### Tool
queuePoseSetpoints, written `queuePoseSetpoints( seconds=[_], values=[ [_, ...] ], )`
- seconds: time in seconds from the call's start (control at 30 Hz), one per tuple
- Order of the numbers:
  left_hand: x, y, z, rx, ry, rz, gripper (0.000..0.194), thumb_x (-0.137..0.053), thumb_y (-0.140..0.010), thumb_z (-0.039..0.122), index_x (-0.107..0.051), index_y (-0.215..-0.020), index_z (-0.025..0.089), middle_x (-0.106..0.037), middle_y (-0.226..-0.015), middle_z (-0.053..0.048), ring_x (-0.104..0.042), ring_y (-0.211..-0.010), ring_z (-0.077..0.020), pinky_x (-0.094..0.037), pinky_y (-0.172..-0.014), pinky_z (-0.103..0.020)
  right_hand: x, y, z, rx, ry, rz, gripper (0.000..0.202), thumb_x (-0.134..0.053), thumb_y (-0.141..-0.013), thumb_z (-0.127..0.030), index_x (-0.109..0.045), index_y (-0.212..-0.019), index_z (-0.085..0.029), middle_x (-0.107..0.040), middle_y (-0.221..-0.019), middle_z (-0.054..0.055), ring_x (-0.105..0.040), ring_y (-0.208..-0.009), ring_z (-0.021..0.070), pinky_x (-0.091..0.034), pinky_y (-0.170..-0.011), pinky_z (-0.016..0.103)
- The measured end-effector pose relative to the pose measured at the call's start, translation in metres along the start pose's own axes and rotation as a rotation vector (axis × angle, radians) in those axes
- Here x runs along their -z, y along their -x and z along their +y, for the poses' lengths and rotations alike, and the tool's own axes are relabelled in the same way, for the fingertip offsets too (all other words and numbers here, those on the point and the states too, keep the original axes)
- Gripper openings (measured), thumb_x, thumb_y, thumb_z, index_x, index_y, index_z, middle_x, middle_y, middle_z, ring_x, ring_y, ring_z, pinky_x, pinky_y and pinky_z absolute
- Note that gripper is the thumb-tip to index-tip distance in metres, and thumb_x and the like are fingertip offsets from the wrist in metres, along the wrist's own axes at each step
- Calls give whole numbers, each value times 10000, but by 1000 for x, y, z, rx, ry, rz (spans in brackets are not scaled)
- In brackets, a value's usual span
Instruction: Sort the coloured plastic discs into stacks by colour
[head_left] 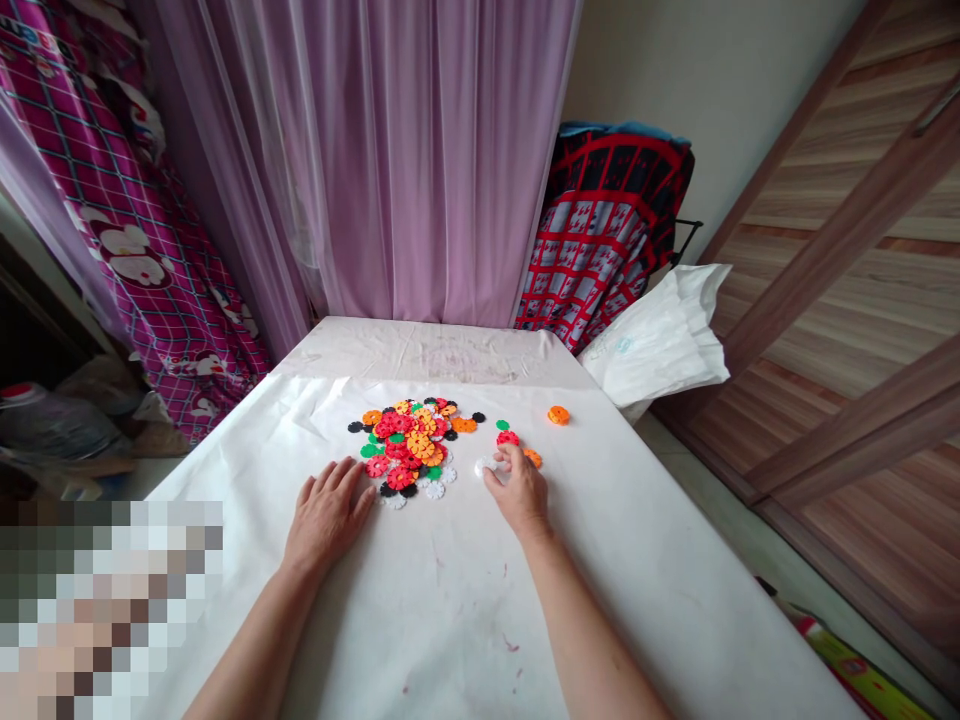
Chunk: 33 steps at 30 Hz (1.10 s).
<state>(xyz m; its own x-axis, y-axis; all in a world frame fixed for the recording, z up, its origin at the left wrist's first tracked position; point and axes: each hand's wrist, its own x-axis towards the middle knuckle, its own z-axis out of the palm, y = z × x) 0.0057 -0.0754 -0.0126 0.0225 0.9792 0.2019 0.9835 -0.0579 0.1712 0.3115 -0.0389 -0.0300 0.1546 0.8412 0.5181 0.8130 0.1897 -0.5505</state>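
Observation:
A pile of flower-shaped plastic snowflake discs (pixel 401 450) in red, orange, black, green and white lies on the white-covered table (pixel 450 600). Flat on the cloth at the pile's near left edge rests my left hand (pixel 328 510), fingers stretched, holding nothing. Right of the pile, my right hand (pixel 521 492) has its thumb and forefinger bent around a white snowflake disc (pixel 484 466) at the tabletop. Just beyond those fingers are a red disc (pixel 508 438) and a green disc (pixel 502 425). An orange disc (pixel 532 457) is partly hidden behind the knuckles.
Farther right sits a small orange stack of discs (pixel 559 415). A white bag (pixel 660 345) stands by the table's right edge. Purple curtains (pixel 427 160) hang behind the far edge, and a wooden wardrobe (pixel 862 250) is on the right. The lower left corner is pixelated.

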Motion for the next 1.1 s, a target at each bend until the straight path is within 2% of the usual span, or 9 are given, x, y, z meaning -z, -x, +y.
queuePoseSetpoints(
  seconds=[0.17,0.37,0.53,0.67,0.8,0.93,1.1],
  values=[
    [2,0,-1,1,2,-13,545,-345,-962,479,-536,-1393,205,-510,-1483,-102,-421,-1389,-294,-308,-1141,-521,-8,2,-4,16,43,-36,340,-642,-762,-257,-605,-1096,-206,-730,-959,43,-649,-836,180,-488,-773,293],
    [2,0,-3,-10,-4,-18,550,-330,-961,481,-538,-1391,207,-510,-1485,-92,-423,-1387,-293,-311,-1141,-517,-4,1,-1,38,75,-16,357,-652,-772,-264,-605,-1120,-201,-727,-980,46,-640,-856,185,-480,-775,292],
    [0,1,-3,-17,9,15,519,-351,-955,468,-558,-1369,232,-534,-1463,-88,-447,-1368,-287,-325,-1131,-519,3,8,-11,132,83,5,220,-619,-804,-212,-629,-1024,-202,-717,-924,39,-630,-840,177,-464,-775,276],
    [1,1,-2,-10,23,15,515,-359,-954,471,-559,-1366,236,-533,-1462,-91,-444,-1369,-284,-323,-1131,-513,0,23,-35,228,68,-158,119,-587,-821,-153,-635,-902,-226,-723,-873,14,-634,-811,160,-442,-760,252],
    [1,1,-3,-12,36,3,525,-343,-959,483,-549,-1374,236,-527,-1467,-87,-433,-1374,-284,-307,-1139,-514,-9,31,-62,172,114,-301,178,-657,-800,-221,-637,-977,-231,-731,-936,25,-645,-886,186,-443,-761,261],
    [-2,1,-5,-24,48,27,511,-352,-959,484,-559,-1363,249,-538,-1456,-90,-442,-1364,-280,-311,-1136,-513,-14,28,-75,149,163,-358,223,-668,-807,-262,-628,-1023,-222,-723,-974,47,-644,-941,201,-454,-770,275],
    [-3,2,-5,-27,52,26,519,-345,-961,493,-559,-1362,244,-537,-1458,-89,-440,-1368,-282,-310,-1135,-513,-19,25,-77,130,128,-378,224,-637,-798,-198,-615,-1017,-235,-728,-988,31,-654,-929,201,-467,-771,284]
  ],
)
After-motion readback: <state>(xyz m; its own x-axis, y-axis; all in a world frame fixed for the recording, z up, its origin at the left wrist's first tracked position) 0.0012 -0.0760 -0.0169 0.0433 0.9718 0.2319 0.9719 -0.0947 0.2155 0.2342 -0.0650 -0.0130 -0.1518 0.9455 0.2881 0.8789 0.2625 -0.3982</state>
